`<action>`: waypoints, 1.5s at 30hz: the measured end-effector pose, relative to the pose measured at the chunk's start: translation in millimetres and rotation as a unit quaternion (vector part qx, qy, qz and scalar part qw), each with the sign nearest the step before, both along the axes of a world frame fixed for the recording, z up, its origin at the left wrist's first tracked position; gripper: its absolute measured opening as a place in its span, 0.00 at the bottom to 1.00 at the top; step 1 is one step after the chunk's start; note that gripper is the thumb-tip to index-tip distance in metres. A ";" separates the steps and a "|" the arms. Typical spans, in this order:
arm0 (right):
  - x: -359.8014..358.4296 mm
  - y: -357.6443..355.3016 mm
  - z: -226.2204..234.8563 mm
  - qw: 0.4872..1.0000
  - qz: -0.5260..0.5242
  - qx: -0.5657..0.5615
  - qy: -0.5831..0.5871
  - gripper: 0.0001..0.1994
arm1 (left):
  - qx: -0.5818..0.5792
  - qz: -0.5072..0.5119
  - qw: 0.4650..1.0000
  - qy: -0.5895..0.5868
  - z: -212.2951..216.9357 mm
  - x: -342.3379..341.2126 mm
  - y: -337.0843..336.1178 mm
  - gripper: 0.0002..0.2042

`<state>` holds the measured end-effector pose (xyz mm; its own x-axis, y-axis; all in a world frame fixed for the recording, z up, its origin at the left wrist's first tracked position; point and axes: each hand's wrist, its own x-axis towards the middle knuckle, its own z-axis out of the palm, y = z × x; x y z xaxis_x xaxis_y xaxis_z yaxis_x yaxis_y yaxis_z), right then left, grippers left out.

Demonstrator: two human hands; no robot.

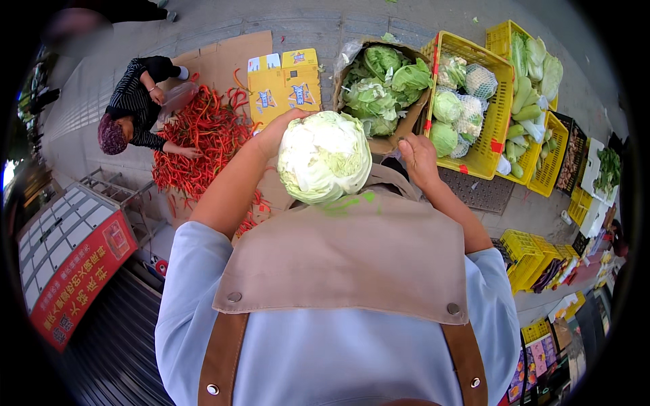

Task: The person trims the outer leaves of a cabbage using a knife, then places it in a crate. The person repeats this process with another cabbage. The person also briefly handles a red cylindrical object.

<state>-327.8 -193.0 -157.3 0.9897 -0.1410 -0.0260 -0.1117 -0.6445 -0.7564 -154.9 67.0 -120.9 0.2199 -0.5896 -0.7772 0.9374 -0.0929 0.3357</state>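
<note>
A large pale green-white cabbage (325, 157) is held up in front of my chest. My left hand (283, 130) grips it from its far left side, most of the fingers hidden behind it. To the right of the cabbage and apart from it, my right hand (421, 160) is closed with the thumb up; what it holds, if anything, cannot be made out. Just beyond the hands stands a cardboard box (410, 123) full of loose green cabbage leaves (372, 98). A tan apron (345, 254) with brown straps covers my front.
A yellow crate (502, 84) at the right holds cabbages, some in white foam nets. More crates of vegetables stand beyond it. At the left, a person (139, 101) reaches into a heap of red chili peppers (203, 135). A flattened yellow carton (284, 88) lies beside the heap.
</note>
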 end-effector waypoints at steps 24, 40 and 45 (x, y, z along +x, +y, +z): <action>58.2 0.2 -33.8 0.573 -0.125 0.784 0.204 0.23 | 0.054 -0.136 0.987 -0.067 10.9 18.0 -32.7 0.34; 64.4 -8.3 40.7 0.576 -0.056 0.816 -0.011 0.21 | -0.058 -0.184 0.948 -0.252 30.6 48.2 -47.6 0.35; 68.0 1.1 47.5 0.548 -0.130 0.818 0.117 0.20 | -0.109 0.018 0.991 -0.072 -5.4 42.3 -100.2 0.30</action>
<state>-259.8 -191.9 -109.9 0.8838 0.1254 -0.4507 -0.2568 0.9354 -0.2432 -112.6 -33.2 -126.3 0.3425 -0.7298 -0.5917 0.8800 0.0286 0.4741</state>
